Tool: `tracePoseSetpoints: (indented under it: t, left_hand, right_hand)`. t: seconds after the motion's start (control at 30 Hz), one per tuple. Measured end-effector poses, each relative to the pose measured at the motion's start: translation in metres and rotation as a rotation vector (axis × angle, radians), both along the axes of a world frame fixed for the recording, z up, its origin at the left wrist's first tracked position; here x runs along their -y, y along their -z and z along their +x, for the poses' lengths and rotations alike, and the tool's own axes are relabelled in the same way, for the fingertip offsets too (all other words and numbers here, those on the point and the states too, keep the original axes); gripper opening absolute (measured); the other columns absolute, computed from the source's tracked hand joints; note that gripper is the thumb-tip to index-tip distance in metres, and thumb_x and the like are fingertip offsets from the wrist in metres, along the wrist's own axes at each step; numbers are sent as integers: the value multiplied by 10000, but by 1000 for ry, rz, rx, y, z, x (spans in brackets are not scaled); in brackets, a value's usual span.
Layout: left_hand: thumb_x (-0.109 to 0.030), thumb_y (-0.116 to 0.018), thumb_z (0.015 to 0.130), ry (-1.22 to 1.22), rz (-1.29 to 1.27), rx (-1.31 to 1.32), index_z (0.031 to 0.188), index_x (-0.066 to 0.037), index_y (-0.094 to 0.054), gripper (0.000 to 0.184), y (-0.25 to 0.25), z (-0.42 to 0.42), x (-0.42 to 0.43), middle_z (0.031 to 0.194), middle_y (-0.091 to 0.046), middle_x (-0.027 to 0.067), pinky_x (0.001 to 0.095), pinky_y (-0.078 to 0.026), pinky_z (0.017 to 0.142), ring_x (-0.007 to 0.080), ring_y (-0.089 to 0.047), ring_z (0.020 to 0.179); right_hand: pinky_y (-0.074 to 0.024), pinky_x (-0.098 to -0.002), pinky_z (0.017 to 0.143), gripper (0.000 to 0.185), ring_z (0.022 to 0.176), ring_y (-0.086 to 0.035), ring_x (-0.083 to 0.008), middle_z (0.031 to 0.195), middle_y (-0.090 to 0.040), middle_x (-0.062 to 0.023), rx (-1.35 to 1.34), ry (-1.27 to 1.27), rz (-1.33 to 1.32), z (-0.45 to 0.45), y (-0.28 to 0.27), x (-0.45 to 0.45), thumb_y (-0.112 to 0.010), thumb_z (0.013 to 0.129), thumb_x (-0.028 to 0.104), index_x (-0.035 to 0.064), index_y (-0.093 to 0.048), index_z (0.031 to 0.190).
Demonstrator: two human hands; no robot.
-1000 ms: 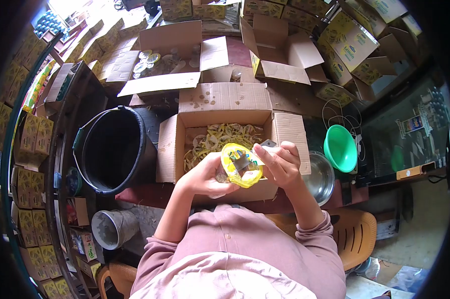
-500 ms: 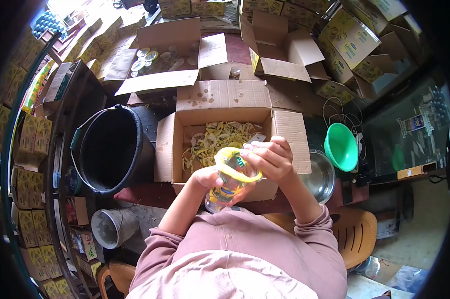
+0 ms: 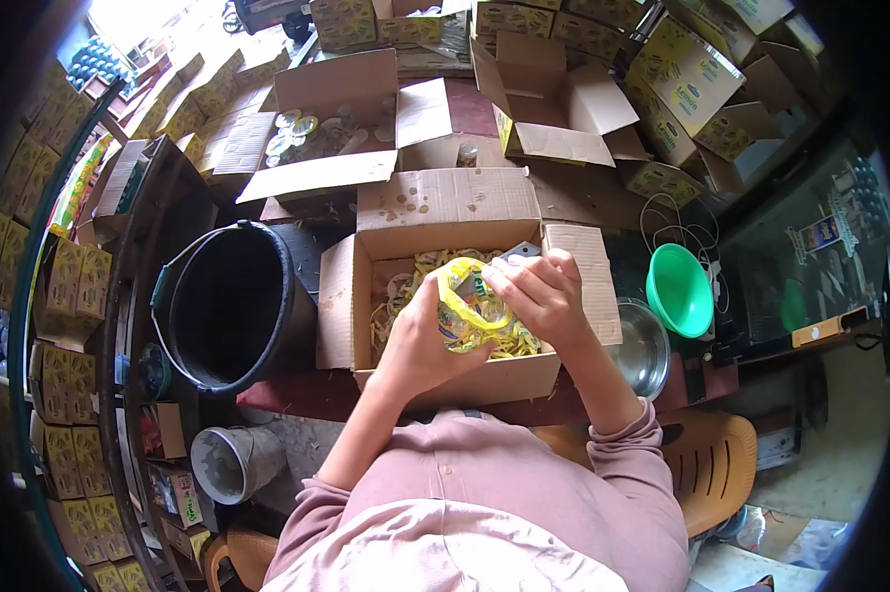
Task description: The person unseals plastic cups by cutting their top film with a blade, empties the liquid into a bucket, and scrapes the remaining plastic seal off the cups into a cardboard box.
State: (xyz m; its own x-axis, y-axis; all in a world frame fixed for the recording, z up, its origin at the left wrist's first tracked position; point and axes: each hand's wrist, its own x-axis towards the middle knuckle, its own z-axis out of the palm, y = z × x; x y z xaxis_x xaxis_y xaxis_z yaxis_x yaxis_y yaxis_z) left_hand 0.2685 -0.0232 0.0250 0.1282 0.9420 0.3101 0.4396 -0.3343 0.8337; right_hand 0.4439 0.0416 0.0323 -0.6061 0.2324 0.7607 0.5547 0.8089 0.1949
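Observation:
My left hand (image 3: 415,340) is wrapped round a clear plastic cup (image 3: 457,324) with a yellow rim and a printed lemon design. Its mouth is tilted up towards me, over an open cardboard box (image 3: 338,308). Yellow and clear plastic trimmings (image 3: 526,343) lie inside that box. At the cup's right edge, my right hand (image 3: 545,301) is closed with its fingers at the rim. A flat grey blade-like tool (image 3: 520,253) sticks out from its fingers; the rest of it is hidden.
A black bucket (image 3: 174,316) stands left of the box, with a grey pail (image 3: 211,464) below it. To the right are a green bowl (image 3: 681,292) and a metal basin (image 3: 652,360). Behind, one open carton (image 3: 317,178) holds cups; another open carton (image 3: 563,138) stands beside it.
The cup has moved up and forward over the box, turning its mouth more towards me. My left hand has shifted up with it, while my right hand stays at the rim.

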Motion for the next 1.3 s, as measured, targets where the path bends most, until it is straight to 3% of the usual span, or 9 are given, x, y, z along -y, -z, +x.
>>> tracePoseSetpoints:
  t: [0.07,0.2,0.5,0.73,0.83,1.07,1.2,1.23,1.3]
  left_hand:
    - [-159,-740,611,-105,-29,31,1166,-8,-421,657,7,3,-2,1015,-570,179,364,-475,783,317,-585,919]
    - [-133,-745,590,-11,-47,139,1115,-5,-464,609,5,-7,-3,986,-590,153,338,-474,781,277,-599,888]
    - [-124,-692,604,241,-36,190,1089,6,-488,542,7,-10,-4,950,-592,127,312,-452,804,218,-585,870]
    - [-129,-690,637,632,-240,463,1083,-12,-492,501,11,-13,-8,918,-591,46,253,-460,750,110,-553,814]
    - [-119,-690,646,744,-569,626,1085,-6,-487,497,11,-18,-8,895,-597,55,252,-466,736,103,-560,787]
    - [-121,-687,689,1079,-713,710,980,-10,-555,338,15,-13,-27,834,-611,59,244,-471,675,115,-570,747]
    - [-151,-705,670,1014,-717,695,1033,-18,-517,430,13,-13,-31,821,-612,51,240,-474,666,112,-567,720]
    - [-171,-723,649,964,-758,680,1133,-16,-451,577,15,-17,-32,919,-596,65,254,-466,732,125,-564,805]
    - [-166,-722,642,754,-544,683,1234,-13,-370,705,17,-17,-28,1096,-528,89,284,-400,882,148,-507,999]
  right_hand:
    - [-348,-269,666,307,615,-493,-59,658,-527,75,-5,-2,2,-3,-4,3,-611,696,116,122,-623,1003]
    - [-331,-245,651,456,569,-469,-30,613,-507,88,-85,-28,-55,0,2,5,-613,724,91,57,-545,1174]
    - [-343,-229,643,438,539,-477,-28,606,-533,63,-137,-101,-11,3,4,7,-616,750,72,-8,-526,1171]
    - [-342,-228,637,401,568,-512,-32,708,-617,43,-154,-170,4,3,-3,7,-638,740,74,13,-559,1128]
    - [-343,-229,634,398,591,-536,-38,737,-632,34,-165,-178,20,5,-6,7,-648,734,85,23,-566,1118]
    - [-353,-234,642,290,639,-596,-81,749,-648,7,-147,-199,-64,9,-5,11,-658,731,88,31,-604,1010]
    - [-338,-236,635,390,574,-527,-36,728,-625,52,-151,-164,-74,11,-9,9,-666,717,114,52,-579,1092]
    - [-336,-234,633,391,576,-527,-34,731,-625,53,-148,-149,-52,12,-10,8,-668,715,117,55,-580,1091]
    - [-332,-230,630,393,580,-527,-29,737,-625,55,-144,-124,-4,13,-12,6,-672,711,122,61,-583,1089]
